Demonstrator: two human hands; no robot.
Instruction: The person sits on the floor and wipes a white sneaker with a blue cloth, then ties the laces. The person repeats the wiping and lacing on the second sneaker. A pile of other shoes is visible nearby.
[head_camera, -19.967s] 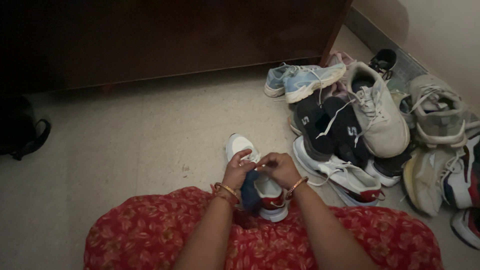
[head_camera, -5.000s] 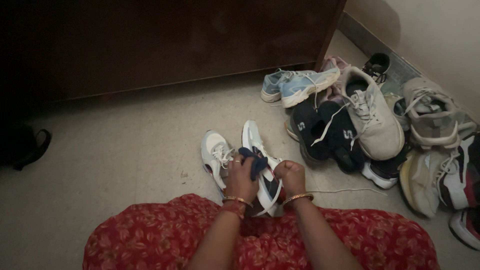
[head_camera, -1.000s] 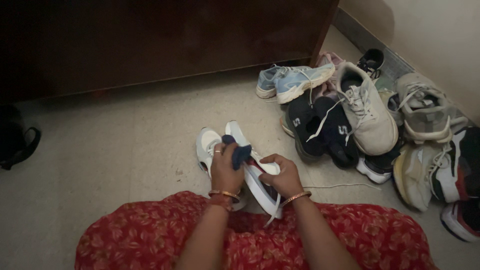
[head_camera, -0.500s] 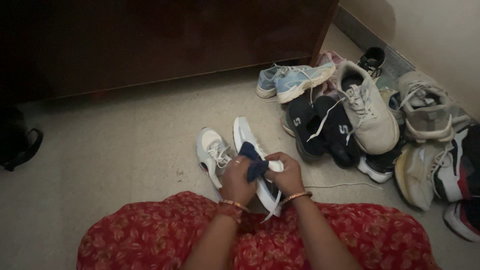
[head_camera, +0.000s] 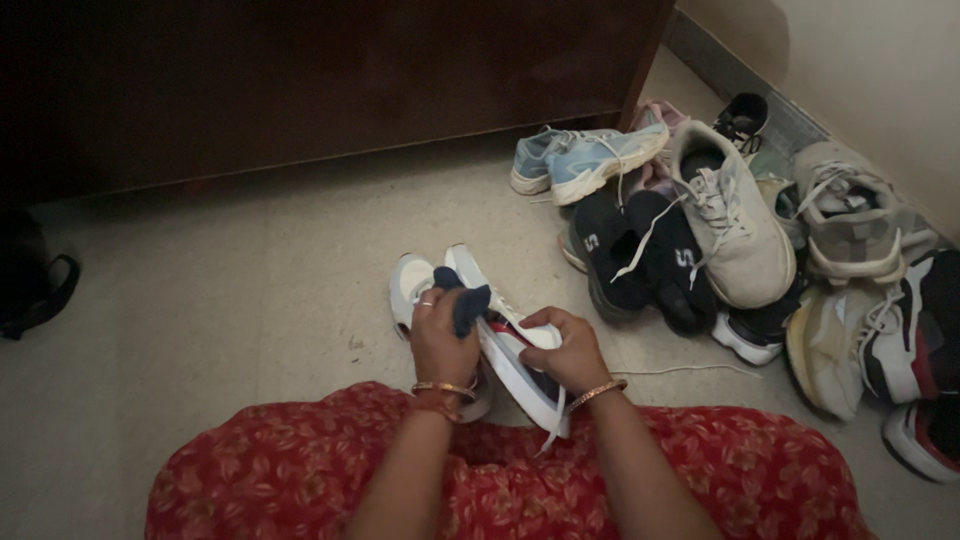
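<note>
Floor (head_camera: 250, 290): pale speckled tile, dim light; a dark wooden cabinet (head_camera: 330, 80) runs along the far side, well beyond the fingers.
Shoe heap (head_camera: 760, 240): well to the right of the fingers, against the wall; grey, black, pale blue and white trainers piled loosely, laces trailing.
Lap (head_camera: 500, 470): red floral cloth, just below both wrists; the person appears to sit on the floor with the work held over it.
Dark bag (head_camera: 35, 280): far left of the fingers, at the cabinet's foot.
Held shoe (head_camera: 510, 350): white trainer with red and navy panels, tipped on its side with the toe pointing away, lifted off the floor between the two hands; a lace hangs down at the heel end. Likely tilted so that its side faces the cloth.
Second shoe (head_camera: 408, 285): white, its mate by the look of it, on the floor just behind the left hand, partly hidden.
Right hand (head_camera: 565, 350): fingers curled shut round the held shoe's upper, steadying it.
Left hand (head_camera: 440, 340): fingers closed on a dark blue cloth (head_camera: 462, 300), bunched and pressed against the shoe's side near the toe.
</note>
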